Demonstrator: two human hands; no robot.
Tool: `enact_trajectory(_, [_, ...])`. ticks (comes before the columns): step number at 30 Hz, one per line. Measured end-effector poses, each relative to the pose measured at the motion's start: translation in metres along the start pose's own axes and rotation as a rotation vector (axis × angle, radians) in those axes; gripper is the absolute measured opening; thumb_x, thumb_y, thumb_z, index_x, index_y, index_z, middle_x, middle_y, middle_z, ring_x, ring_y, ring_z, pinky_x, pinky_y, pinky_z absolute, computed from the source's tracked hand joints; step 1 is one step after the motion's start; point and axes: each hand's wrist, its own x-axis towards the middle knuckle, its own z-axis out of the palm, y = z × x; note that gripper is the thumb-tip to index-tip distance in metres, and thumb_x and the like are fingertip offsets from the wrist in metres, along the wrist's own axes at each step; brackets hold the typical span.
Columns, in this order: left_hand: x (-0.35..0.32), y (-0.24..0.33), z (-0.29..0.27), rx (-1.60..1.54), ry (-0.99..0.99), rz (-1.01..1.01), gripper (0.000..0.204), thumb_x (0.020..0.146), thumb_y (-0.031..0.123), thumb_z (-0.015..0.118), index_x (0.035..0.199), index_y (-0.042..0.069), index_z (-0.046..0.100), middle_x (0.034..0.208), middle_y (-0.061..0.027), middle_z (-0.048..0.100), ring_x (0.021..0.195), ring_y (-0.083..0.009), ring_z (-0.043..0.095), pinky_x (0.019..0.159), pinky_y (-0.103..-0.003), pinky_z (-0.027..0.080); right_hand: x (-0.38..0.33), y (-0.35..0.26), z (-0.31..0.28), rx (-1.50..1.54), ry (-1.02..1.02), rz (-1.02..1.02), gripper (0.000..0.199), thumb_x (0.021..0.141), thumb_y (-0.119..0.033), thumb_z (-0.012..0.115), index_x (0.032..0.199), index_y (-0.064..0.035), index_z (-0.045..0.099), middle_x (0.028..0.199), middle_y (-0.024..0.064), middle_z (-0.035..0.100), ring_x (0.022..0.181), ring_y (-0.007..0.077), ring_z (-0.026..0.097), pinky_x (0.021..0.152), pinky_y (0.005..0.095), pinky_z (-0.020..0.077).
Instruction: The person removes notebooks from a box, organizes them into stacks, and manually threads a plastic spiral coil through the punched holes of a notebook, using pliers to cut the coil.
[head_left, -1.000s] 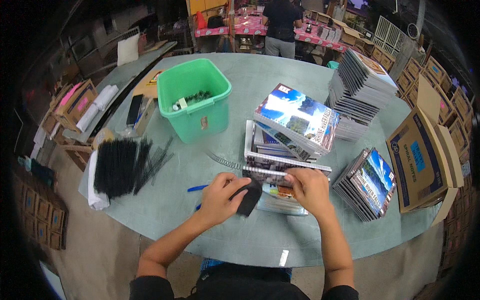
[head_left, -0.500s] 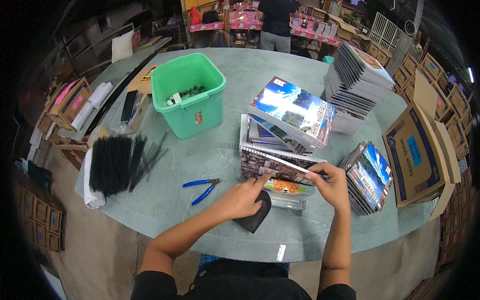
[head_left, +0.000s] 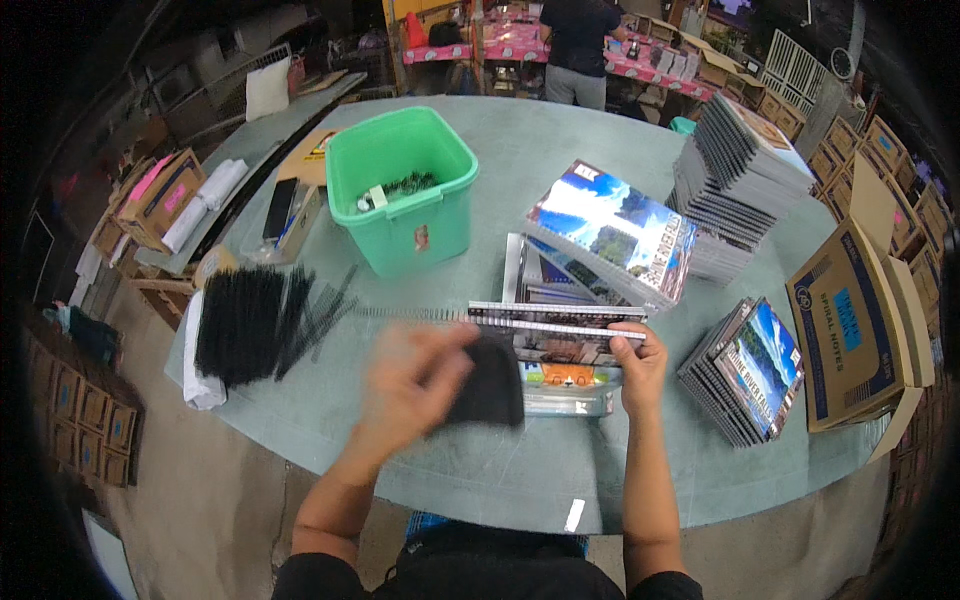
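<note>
Being held near the centre of the frame, a notebook [head_left: 560, 346] is pinched at its right end between the thumb and fingers of the right hand [head_left: 640, 362]. The left hand [head_left: 415, 385], left of centre, is blurred with fingers partly curled; whether anything is gripped cannot be told. A wire coil [head_left: 410, 312] is seen extending leftward, beside the notebook's left end.

I'm in what looks like a notebook-binding workshop: my counter [head_left: 560, 460] carries stacked spiral notebooks [head_left: 735, 190] and a heap of black coils [head_left: 245, 325], brown cartons [head_left: 85, 410] pile up around, and another person [head_left: 578, 40] stands by a pink-covered counter [head_left: 512, 40].
</note>
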Motion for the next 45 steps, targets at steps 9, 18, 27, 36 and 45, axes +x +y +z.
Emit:
enact_trajectory(9, [0.020,-0.002,0.003,0.086,0.296,0.021,0.025,0.073,0.005,0.067,0.098,0.010,0.067,0.079,-0.0096,0.055,0.071,-0.0203,0.055,0.062,-0.032,0.045,-0.024,0.001,0.010,0.084,0.048,0.000,0.023,0.078,-0.017,0.072,0.091,0.0007,0.066,0.085,0.0043,0.064,0.077,0.0097,0.057,0.072,0.0238,0.0446])
enact_trajectory(18, [0.023,0.002,0.009,0.071,0.226,-0.064,0.028,0.072,0.003,0.067,0.099,0.008,0.067,0.086,-0.0082,0.059,0.076,-0.0209,0.057,0.068,-0.030,0.046,-0.030,0.004,0.021,0.076,0.052,-0.026,0.020,0.078,-0.013,0.071,0.092,-0.0002,0.066,0.086,0.0039,0.065,0.081,0.0108,0.057,0.076,0.0244,0.0451])
enact_trajectory(27, [0.031,0.002,0.014,-0.038,0.143,-0.022,0.030,0.072,0.001,0.067,0.101,0.007,0.066,0.085,-0.0081,0.057,0.076,-0.0186,0.057,0.066,-0.026,0.045,-0.025,0.005,0.028,0.140,0.050,0.023,0.020,0.079,-0.012,0.070,0.094,0.0002,0.067,0.092,0.0078,0.067,0.084,0.0126,0.059,0.079,0.0257,0.0452])
enact_trajectory(36, [0.013,0.006,0.035,-0.124,-0.451,0.054,0.028,0.073,0.003,0.065,0.101,0.004,0.065,0.088,-0.0108,0.059,0.074,-0.0211,0.058,0.066,-0.031,0.048,-0.020,-0.004,0.025,0.114,0.003,0.010,0.017,0.080,-0.009,0.069,0.093,0.0014,0.064,0.087,0.0066,0.066,0.078,0.0116,0.060,0.073,0.0244,0.0474])
enact_trajectory(45, [0.026,0.019,0.045,-0.189,-0.198,-0.024,0.021,0.080,0.003,0.062,0.101,0.001,0.063,0.097,-0.0093,0.061,0.085,-0.0188,0.061,0.073,-0.031,0.050,-0.020,-0.003,0.017,0.131,-0.054,0.044,0.019,0.079,-0.009,0.070,0.093,0.0013,0.064,0.088,0.0068,0.065,0.076,0.0098,0.059,0.070,0.0234,0.0474])
